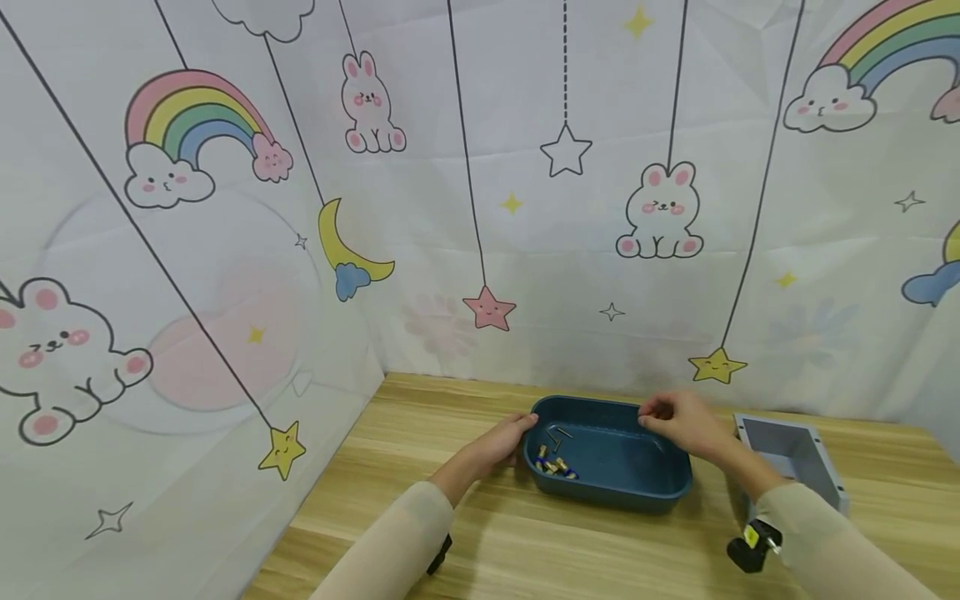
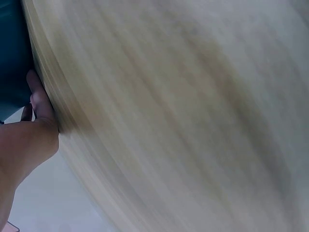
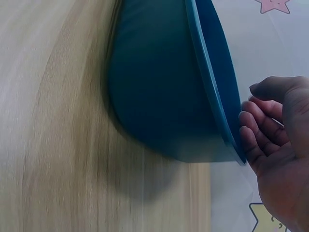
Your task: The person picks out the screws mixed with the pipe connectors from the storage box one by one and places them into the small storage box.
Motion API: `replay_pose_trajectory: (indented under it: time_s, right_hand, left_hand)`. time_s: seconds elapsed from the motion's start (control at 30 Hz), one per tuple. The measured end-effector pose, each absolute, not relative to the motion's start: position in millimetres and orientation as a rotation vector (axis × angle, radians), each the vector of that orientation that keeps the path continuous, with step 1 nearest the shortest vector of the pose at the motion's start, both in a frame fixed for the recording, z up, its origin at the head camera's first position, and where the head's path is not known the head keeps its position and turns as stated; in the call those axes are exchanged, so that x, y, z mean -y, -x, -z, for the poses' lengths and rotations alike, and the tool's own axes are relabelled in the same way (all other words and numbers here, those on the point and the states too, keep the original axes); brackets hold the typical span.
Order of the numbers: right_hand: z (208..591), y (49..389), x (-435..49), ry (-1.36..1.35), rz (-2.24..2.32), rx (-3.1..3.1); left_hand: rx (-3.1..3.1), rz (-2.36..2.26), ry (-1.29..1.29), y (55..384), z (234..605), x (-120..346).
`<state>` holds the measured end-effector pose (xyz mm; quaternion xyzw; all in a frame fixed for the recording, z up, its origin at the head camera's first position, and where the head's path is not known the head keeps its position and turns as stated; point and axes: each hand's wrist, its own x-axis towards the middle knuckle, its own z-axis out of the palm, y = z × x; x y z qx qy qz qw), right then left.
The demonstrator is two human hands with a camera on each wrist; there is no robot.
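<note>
A dark blue oval basin (image 1: pixel 615 454) rests on the wooden table. At its left end, my left hand (image 1: pixel 501 440) grips the wall, thumb at the rim and fingers outside. The left wrist view shows the left hand (image 2: pixel 36 121) against the basin's blue side (image 2: pixel 12 58). My right hand (image 1: pixel 686 423) is by the back right rim. In the right wrist view, the right hand (image 3: pixel 280 130) has loosely curled fingers and a separate thumb, holding nothing. Several brass fittings (image 1: pixel 561 467) with blue bands and thin metal pins (image 1: pixel 564 432) lie in the basin's left end.
A grey open box (image 1: pixel 817 458) stands right of the basin, partly behind my right forearm. White cloth with cartoon drawings (image 1: pixel 570 250) hangs behind and left of the wooden table (image 1: pixel 525 550). A black and yellow device (image 1: pixel 754 546) is on my right sleeve.
</note>
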<state>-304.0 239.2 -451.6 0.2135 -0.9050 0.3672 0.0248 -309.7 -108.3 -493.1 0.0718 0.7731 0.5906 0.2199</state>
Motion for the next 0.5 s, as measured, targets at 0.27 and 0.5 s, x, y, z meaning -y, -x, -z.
replay_pose_trajectory:
  time_s: [0.27, 0.5]
  right_hand:
    - [455, 305, -225, -0.675, -1.175, 2.782]
    - [458, 308, -213, -0.683, -1.196, 2.791]
  left_hand:
    - [-2.141, -1.636, -0.210, 309, 494, 109]
    - [-2.136, -1.647, -0.210, 309, 494, 109]
